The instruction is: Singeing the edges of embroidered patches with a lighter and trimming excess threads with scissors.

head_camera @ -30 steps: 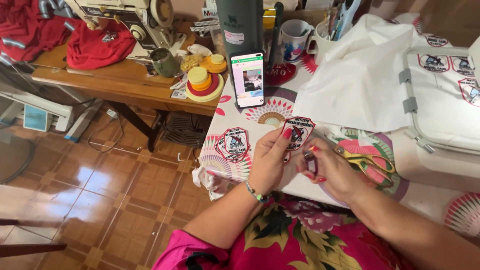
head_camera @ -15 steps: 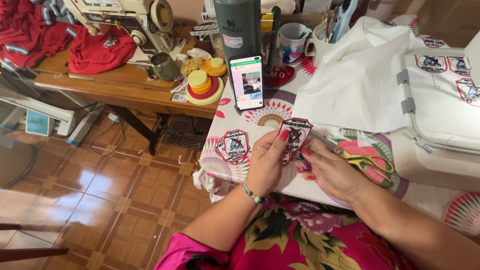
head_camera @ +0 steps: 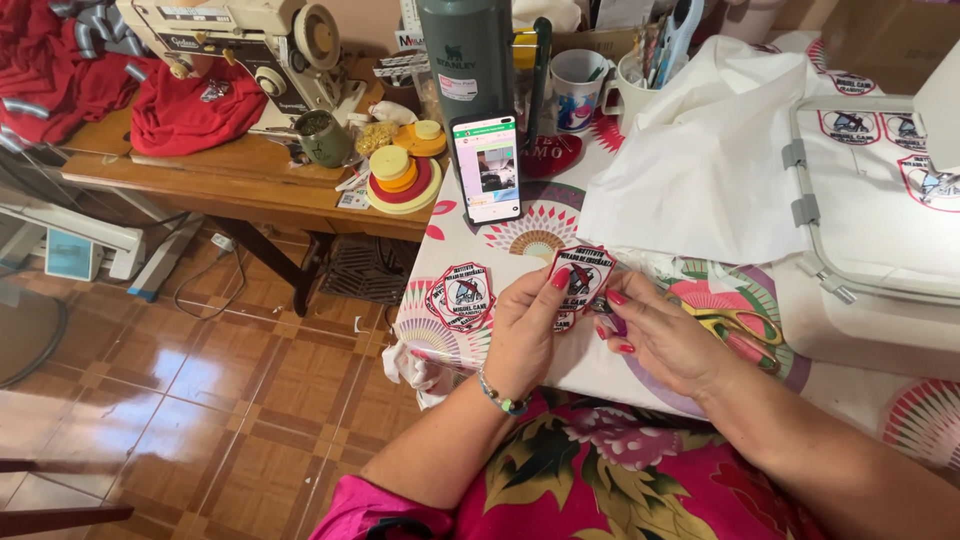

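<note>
My left hand (head_camera: 525,335) pinches a red, white and black embroidered patch (head_camera: 583,275) by its left edge and holds it upright above the patterned tablecloth (head_camera: 540,235). My right hand (head_camera: 665,340) is against the patch's lower right edge, its fingers closed on a small purple tool (head_camera: 611,322) whose kind I cannot make out. A short stack of matching patches (head_camera: 462,295) lies on the cloth just left of my left hand.
A phone (head_camera: 487,167) leans on a green flask (head_camera: 465,50). Yellow-handled scissors (head_camera: 735,325) lie right of my hands. White fabric (head_camera: 700,150), an embroidery hoop (head_camera: 805,210), mugs (head_camera: 578,90), tape rolls (head_camera: 400,175) and a sewing machine (head_camera: 250,40) on a wooden table (head_camera: 200,170) surround them.
My right hand has closed in on the patch's lower edge. The patch has stayed in my left hand, barely shifting.
</note>
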